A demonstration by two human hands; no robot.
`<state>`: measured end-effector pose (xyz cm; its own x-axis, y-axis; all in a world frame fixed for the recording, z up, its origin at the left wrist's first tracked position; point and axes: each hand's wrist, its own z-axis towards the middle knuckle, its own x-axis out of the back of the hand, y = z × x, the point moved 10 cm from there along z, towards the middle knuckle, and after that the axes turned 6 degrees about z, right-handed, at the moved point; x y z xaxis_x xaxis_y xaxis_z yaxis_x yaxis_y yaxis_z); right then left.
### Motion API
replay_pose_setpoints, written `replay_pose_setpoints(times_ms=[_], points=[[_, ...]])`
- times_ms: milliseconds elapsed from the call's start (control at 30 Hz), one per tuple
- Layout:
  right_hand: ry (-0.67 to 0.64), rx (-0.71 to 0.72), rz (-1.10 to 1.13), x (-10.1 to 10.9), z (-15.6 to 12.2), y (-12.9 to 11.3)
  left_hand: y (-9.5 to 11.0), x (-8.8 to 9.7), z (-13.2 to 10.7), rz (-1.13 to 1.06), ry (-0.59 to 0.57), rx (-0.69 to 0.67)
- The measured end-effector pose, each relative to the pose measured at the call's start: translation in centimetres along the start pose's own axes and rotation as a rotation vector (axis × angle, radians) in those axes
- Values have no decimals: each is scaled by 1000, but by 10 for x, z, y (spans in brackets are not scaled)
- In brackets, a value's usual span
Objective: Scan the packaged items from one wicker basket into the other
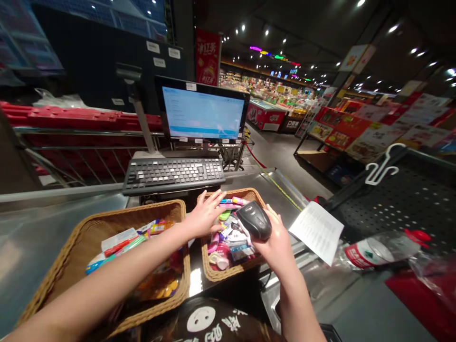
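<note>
My right hand is wrapped round a black handheld barcode scanner, held above the smaller wicker basket. Small packaged goods in pink, white and green fill that basket. My left hand reaches over its left rim, fingers stretched out and apart, holding nothing that I can see. Beneath my left forearm lies the larger wicker basket, with toothbrush-like packs and other small items inside. The forearm hides part of its contents.
Behind the baskets sit a black keyboard and a lit monitor. To the right are a printed sheet, a red-capped clear bottle and a white hanger on a dark perforated panel. A metal cart stands at left.
</note>
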<state>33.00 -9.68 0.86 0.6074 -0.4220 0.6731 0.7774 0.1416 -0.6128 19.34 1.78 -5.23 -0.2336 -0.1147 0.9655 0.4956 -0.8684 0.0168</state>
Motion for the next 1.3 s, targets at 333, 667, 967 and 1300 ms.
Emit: replay_pose_setpoints(times_ms=[333,667,967,1300], points=[[84,-61,-15,43,3,58,54,-94,78,39,-194,222],[30,-99,52,38,23,86,76,-142,91,130,-291,215],[2,-71,86,33,33,90,78,-173,100,116,-370,269],[5,-57,64,42,30,103,71,-162,94,82,-311,292]])
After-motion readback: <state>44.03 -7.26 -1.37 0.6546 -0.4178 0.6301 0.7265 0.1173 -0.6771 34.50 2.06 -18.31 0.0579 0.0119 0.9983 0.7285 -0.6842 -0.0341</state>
